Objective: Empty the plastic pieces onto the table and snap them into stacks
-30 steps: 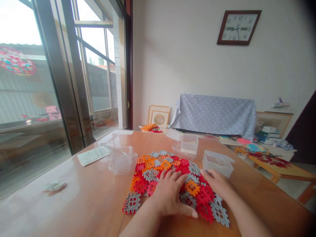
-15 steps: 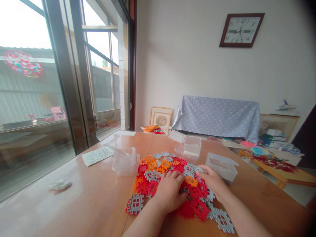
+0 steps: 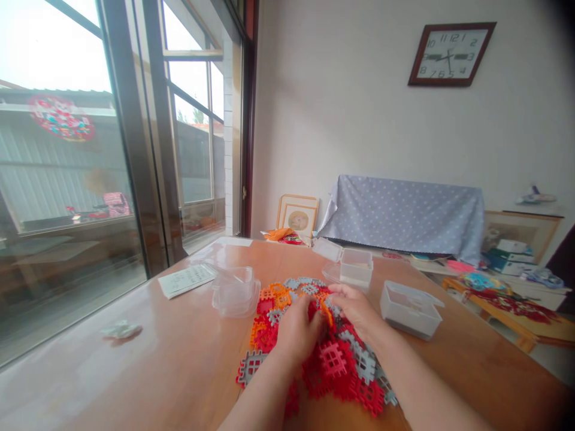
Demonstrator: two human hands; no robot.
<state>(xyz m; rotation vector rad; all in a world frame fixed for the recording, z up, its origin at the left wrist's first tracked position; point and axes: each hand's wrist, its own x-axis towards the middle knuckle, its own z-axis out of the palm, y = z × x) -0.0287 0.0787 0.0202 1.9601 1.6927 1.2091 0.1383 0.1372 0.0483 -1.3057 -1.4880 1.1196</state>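
A pile of flat red, orange and grey interlocking plastic tiles [image 3: 335,362] lies on the wooden table [image 3: 179,359] in front of me. My left hand [image 3: 297,329] rests on the pile's middle with its fingers curled over the tiles. My right hand [image 3: 357,308] is just to the right of it, fingers bent and pinching at an orange tile [image 3: 327,312] between the two hands. A single grey tile [image 3: 250,366] sits at the pile's near left edge.
Clear plastic containers stand around the pile: a stack [image 3: 236,292] at the left, a small box with open lid [image 3: 356,266] behind, a lidded box [image 3: 411,310] at the right. A paper sheet [image 3: 187,279] and a crumpled wrapper [image 3: 120,329] lie at the left near the window.
Both hands have moved forward and together, from lying flat on the pile to curling around tiles near its middle. The tiles have been pushed into a tighter heap.
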